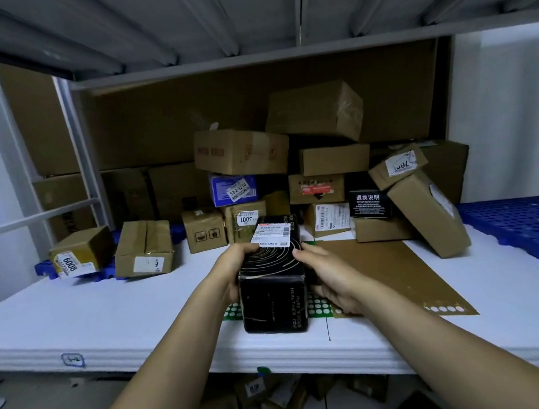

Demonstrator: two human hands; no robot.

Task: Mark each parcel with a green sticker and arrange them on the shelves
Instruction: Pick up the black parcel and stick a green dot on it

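One black parcel [274,288] | held: left hand [234,267], right hand [331,277] | over sticker sheet [320,307]

The black parcel [272,289] covers the middle of the green sticker sheet [319,307]; only its two ends show. The print on the parcel's white label [272,235] is too small to read. The lower parcels [279,402] under the table [108,316] are blurred and cut by the bottom edge. The blue pallet [517,225] runs off the right edge.
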